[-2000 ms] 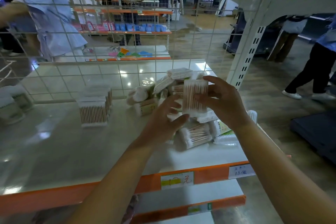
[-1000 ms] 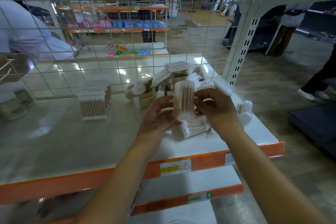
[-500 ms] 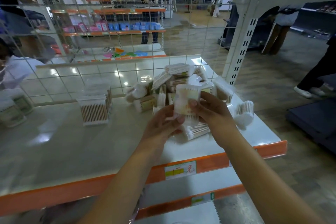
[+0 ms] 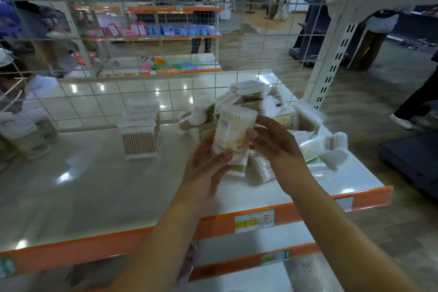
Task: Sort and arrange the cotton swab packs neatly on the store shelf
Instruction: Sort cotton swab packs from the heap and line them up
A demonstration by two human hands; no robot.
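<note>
Fingers of both hands (image 4: 237,152) pinch 1 swab pack (image 4: 233,131) above white shelf (image 4: 99,192); wire grid (image 4: 142,92) behind.

Shelf price tag (image 4: 254,220) reads "元".

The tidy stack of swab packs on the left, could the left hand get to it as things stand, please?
Probably not right now: the left hand is gripping a pack with the right hand. The shelf towards the tidy stack lies open.

The pack (image 4: 233,131) at centre frame was white with a pale yellow-and-orange printed label. The shelf (image 4: 94,197) was glossy white, edged orange. The mesh (image 4: 147,54) behind was a white grid.
</note>
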